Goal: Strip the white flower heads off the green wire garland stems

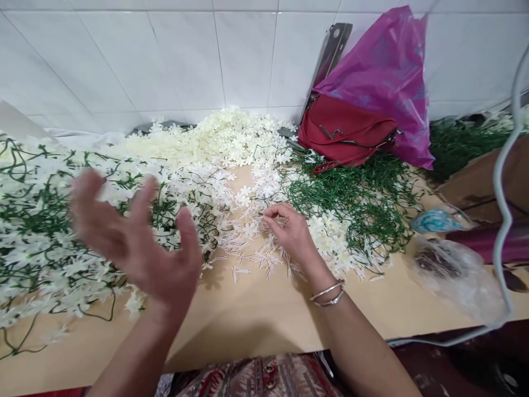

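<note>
White and cream artificial flowers cover much of a pale wooden-looking table (243, 317), seen from above by the person working there. On the left lies a broad heap of white flowers on green stems (33, 237). Above it, the left hand (142, 237) is raised and blurred, wide open, its fingers spread and slightly bent, with nothing visible in its grip. The right hand (293, 231) is near the middle of the table, thumb and forefinger brought together in a small ring; whether the tips meet or pinch something tiny, I cannot tell. Two silver-coloured bangles (328, 293) circle that wrist. Around and below its fingertips, small white sticks (264, 259) lie scattered on the table among loose blossoms. Behind, against a white tiled wall (177, 60), rises a mound of cream blossoms (235, 135). Just beyond the right hand, to the right, is a tangle of bare green stems (351, 193), with more cream petals (328, 234) along its near edge. Behind the tangle, a red bag (345, 129) leans beside a purple plastic bag (382, 82). At the far right, a crumpled clear plastic bag (458, 275) sits near a blue-patterned bundle (438, 221), and a pale cable (502, 182) hangs in front.
</note>
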Demonstrator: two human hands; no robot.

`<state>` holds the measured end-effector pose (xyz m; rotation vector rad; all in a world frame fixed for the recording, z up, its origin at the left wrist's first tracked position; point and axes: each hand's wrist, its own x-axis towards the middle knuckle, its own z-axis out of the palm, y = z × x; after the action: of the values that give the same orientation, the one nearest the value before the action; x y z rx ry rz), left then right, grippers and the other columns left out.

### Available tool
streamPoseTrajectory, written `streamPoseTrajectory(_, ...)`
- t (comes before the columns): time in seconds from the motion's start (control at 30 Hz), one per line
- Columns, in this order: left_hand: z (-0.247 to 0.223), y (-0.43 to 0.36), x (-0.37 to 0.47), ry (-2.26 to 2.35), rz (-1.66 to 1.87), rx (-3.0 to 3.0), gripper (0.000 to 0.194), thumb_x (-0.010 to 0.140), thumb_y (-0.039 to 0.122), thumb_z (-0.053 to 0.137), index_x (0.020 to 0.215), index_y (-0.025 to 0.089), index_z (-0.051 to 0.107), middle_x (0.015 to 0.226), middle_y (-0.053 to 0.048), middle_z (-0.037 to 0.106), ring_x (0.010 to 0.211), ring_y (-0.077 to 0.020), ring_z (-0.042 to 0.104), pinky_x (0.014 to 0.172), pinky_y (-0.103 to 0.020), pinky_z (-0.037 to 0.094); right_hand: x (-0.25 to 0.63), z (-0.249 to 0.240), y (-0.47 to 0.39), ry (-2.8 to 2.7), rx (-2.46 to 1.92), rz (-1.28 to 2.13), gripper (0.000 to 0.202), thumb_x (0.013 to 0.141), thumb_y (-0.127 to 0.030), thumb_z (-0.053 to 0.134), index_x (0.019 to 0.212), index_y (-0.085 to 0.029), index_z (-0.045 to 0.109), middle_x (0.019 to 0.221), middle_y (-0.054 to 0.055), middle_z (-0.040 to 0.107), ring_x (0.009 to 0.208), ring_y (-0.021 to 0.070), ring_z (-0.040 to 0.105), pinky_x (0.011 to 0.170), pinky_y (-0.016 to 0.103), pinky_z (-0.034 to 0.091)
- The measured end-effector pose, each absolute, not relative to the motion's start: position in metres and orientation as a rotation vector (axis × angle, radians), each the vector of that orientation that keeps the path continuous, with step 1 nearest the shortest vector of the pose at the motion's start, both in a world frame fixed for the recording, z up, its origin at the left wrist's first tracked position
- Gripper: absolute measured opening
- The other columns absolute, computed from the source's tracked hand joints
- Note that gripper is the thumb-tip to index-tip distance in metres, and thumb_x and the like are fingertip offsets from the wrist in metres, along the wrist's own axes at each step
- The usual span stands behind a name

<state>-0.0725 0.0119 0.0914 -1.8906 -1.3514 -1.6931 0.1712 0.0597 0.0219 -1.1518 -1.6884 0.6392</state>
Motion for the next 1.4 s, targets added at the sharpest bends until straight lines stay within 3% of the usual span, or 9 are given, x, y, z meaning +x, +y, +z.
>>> streamPoseTrajectory(0.07, 0.073, 0.007, -0.040, -1.247, -1.520, -1.976, 0.058, 0.092, 0.007, 0.071, 0.145, 0.025, 0.059, 0.157, -0.008, 0.050, 0.148, -0.0294, 0.045, 0.126, -0.051, 0.040, 0.166, 0.018, 0.059, -1.850, -1.193, 0.506, 0.009, 0.094, -0.015, 0.067, 0.095, -0.023, 0.072, 0.095, 0.006, 0.073, 0.093, 0.0248, 0.065, 0.088, 0.041, 0.051)
streamPoseTrajectory(0.13, 0.052, 0.008, -0.015, -1.299, -1.396, -2.238, 0.045, 0.100, 0.008, 0.059, 0.143, 0.021, 0.058, 0.138, -0.012, 0.064, 0.131, -0.0239, 0.061, 0.113, -0.040, 0.053, 0.162, 0.015, 0.058, -1.963, -1.252, 0.403, 0.015, 0.095, -0.015, 0.067, 0.106, -0.022, 0.072, 0.100, 0.009, 0.072, 0.097, 0.0271, 0.064, 0.091, 0.042, 0.050)
streamPoseTrajectory(0.3, 0.011, 0.028, 0.001, -1.654, -0.783, -2.379, 0.027, 0.103, 0.012, 0.051, 0.126, 0.015, 0.066, 0.129, -0.016, 0.070, 0.123, -0.0330, 0.064, 0.107, -0.050, 0.050, 0.164, 0.012, 0.060, -2.045, -1.437, 0.309, 0.014, 0.096, -0.013, 0.063, 0.101, -0.021, 0.073, 0.098, 0.010, 0.069, 0.094, 0.0290, 0.059, 0.088, 0.043, 0.048)
streamPoseTrajectory(0.43, 0.007, 0.035, -0.004, -1.711, -0.665, -2.363, 0.013, 0.102, 0.017, 0.058, 0.098, 0.018, 0.071, 0.105, -0.013, 0.074, 0.106, -0.0330, 0.068, 0.097, -0.048, 0.050, 0.173, 0.014, 0.062, -1.870, -1.396, 0.419, 0.014, 0.092, -0.012, 0.064, 0.086, -0.024, 0.069, 0.090, 0.006, 0.067, 0.089, 0.0261, 0.059, 0.086, 0.041, 0.047)
streamPoseTrajectory(0.53, 0.014, 0.034, -0.006, -1.620, -0.849, -2.431, 0.017, 0.104, 0.018, 0.056, 0.095, 0.021, 0.070, 0.093, -0.008, 0.075, 0.092, -0.0276, 0.069, 0.091, -0.041, 0.050, 0.176, 0.020, 0.062, -1.650, -1.298, 0.531, 0.013, 0.093, -0.016, 0.065, 0.083, -0.025, 0.068, 0.088, 0.004, 0.067, 0.087, 0.0240, 0.062, 0.082, 0.038, 0.047)
streamPoseTrajectory(0.7, 0.023, 0.024, -0.003, -1.483, -1.469, -2.519, 0.013, 0.105, 0.021, 0.057, 0.105, 0.024, 0.070, 0.100, -0.005, 0.078, 0.091, -0.0198, 0.072, 0.090, -0.031, 0.052, 0.177, 0.031, 0.058, -1.399, -1.217, 0.517, 0.010, 0.093, -0.023, 0.066, 0.085, -0.025, 0.071, 0.091, 0.003, 0.072, 0.091, 0.0235, 0.064, 0.085, 0.037, 0.049)
streamPoseTrajectory(0.97, 0.016, 0.009, 0.012, -2.146, -2.556, -2.312, 0.022, 0.099, 0.041, 0.069, 0.103, 0.020, 0.069, 0.090, -0.003, 0.073, 0.084, -0.0169, 0.073, 0.082, -0.029, 0.061, 0.174, 0.029, 0.062, -1.037, -1.042, 1.020, 0.012, 0.085, -0.032, 0.079, 0.088, -0.023, 0.071, 0.088, 0.003, 0.075, 0.083, 0.0198, 0.069, 0.085, 0.036, 0.053)
streamPoseTrajectory(1.1, 0.015, 0.012, 0.010, -2.088, -2.669, -2.233, 0.023, 0.098, 0.043, 0.070, 0.100, 0.019, 0.070, 0.088, -0.001, 0.072, 0.083, -0.0152, 0.073, 0.084, -0.028, 0.062, 0.173, 0.030, 0.063, -1.025, -1.011, 1.044, 0.018, 0.083, -0.038, 0.082, 0.087, -0.023, 0.073, 0.101, 0.004, 0.076, 0.082, 0.0176, 0.068, 0.087, 0.036, 0.055)
streamPoseTrajectory(1.4, 0.009, 0.018, 0.009, -2.188, -2.782, -2.006, 0.031, 0.093, 0.047, 0.075, 0.107, 0.019, 0.072, 0.093, -0.002, 0.075, 0.085, -0.0149, 0.075, 0.085, -0.028, 0.064, 0.166, 0.032, 0.057, -0.994, -1.010, 1.152, 0.026, 0.074, -0.036, 0.088, 0.089, -0.026, 0.069, 0.080, -0.003, 0.068, 0.069, 0.0144, 0.061, 0.069, 0.029, 0.054)
